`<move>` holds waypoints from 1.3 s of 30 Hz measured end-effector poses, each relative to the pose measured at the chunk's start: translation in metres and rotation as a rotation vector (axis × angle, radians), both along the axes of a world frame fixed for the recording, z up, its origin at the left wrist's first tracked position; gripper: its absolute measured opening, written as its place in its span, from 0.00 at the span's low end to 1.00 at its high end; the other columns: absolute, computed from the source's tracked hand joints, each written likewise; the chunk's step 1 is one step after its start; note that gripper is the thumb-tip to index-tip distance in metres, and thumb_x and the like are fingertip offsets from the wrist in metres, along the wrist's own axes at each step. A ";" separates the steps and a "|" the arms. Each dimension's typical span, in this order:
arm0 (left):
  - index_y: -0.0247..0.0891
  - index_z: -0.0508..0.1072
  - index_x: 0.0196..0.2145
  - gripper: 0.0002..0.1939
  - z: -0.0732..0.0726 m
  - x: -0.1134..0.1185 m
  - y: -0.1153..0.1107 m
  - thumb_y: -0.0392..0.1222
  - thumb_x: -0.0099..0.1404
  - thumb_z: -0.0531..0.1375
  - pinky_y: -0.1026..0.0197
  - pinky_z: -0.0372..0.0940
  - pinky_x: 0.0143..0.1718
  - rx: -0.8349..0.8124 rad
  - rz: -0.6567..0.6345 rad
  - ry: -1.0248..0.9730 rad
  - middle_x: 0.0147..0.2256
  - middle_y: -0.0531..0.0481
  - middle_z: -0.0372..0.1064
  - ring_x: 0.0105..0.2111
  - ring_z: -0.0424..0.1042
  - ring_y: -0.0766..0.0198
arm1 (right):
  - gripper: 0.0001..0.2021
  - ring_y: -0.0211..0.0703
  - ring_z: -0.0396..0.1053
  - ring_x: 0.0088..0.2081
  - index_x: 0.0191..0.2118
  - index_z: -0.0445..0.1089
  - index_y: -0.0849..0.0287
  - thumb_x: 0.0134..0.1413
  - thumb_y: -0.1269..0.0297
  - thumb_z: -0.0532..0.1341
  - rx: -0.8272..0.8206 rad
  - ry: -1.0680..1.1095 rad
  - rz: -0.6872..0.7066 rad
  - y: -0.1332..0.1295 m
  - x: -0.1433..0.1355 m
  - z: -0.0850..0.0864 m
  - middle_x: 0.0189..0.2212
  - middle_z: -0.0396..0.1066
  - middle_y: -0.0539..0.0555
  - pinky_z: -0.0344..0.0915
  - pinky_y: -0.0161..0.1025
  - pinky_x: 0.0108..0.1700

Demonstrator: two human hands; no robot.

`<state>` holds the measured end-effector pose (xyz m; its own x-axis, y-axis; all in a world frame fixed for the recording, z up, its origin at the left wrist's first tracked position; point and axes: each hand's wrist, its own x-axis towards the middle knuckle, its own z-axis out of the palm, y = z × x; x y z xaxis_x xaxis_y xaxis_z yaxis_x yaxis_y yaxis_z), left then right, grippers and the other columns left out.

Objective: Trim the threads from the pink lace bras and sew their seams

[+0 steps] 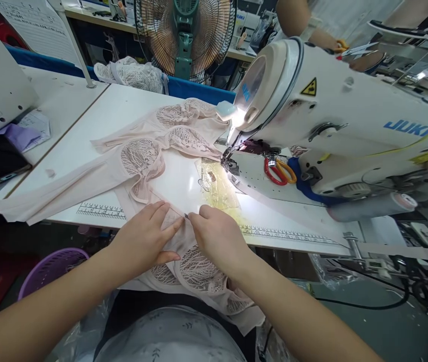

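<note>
A pale pink lace bra [142, 156] lies across the white sewing table, its far edge under the sewing machine's presser foot [229, 162]. More pink lace fabric [199, 269] hangs over the table's front edge toward my lap. My left hand [149, 234] rests on this fabric near the edge, fingers stretched and apart, pressing it down. Just right of it, my right hand [217, 236] is closed in a fist around a small tool; only its dark pointed tip [187, 216] shows, touching the fabric beside my left fingertips. The rest of the tool is hidden.
A white sewing machine [349, 115] stands at the right, with red and orange scissors [280, 172] on its bed. Measuring tapes [293, 234] run along the front edge. A fan [186, 37] and white lace pieces [133, 75] are behind; a purple basket [54, 269] stands below left. Another person's arm [295, 17] appears beyond.
</note>
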<state>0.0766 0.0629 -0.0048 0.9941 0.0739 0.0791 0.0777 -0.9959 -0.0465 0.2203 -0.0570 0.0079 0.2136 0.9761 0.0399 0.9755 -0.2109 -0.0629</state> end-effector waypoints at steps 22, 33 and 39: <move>0.31 0.67 0.54 0.33 0.004 0.001 0.002 0.59 0.59 0.58 0.43 0.63 0.48 0.049 0.024 -0.029 0.49 0.26 0.63 0.49 0.65 0.39 | 0.07 0.43 0.66 0.30 0.33 0.60 0.57 0.60 0.68 0.47 0.344 0.580 -0.081 -0.009 -0.001 -0.016 0.29 0.69 0.54 0.61 0.38 0.31; 0.40 0.60 0.60 0.40 0.005 0.006 -0.006 0.63 0.55 0.60 0.37 0.57 0.51 0.036 0.082 0.092 0.53 0.24 0.59 0.55 0.59 0.34 | 0.12 0.40 0.59 0.29 0.42 0.72 0.57 0.60 0.68 0.51 0.081 0.134 0.003 0.026 0.007 -0.008 0.29 0.64 0.54 0.46 0.34 0.25; 0.41 0.58 0.60 0.41 0.002 0.007 -0.006 0.63 0.54 0.61 0.37 0.56 0.52 0.043 0.092 0.097 0.54 0.23 0.58 0.56 0.59 0.35 | 0.13 0.41 0.57 0.27 0.43 0.72 0.57 0.60 0.68 0.50 0.090 0.081 0.055 0.027 0.008 -0.011 0.28 0.63 0.53 0.44 0.36 0.25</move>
<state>0.0833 0.0572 -0.0024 0.9864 0.1639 -0.0123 0.1619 -0.9817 -0.1005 0.2287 -0.0300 -0.0028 0.1657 0.9797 0.1126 0.9764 -0.1470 -0.1581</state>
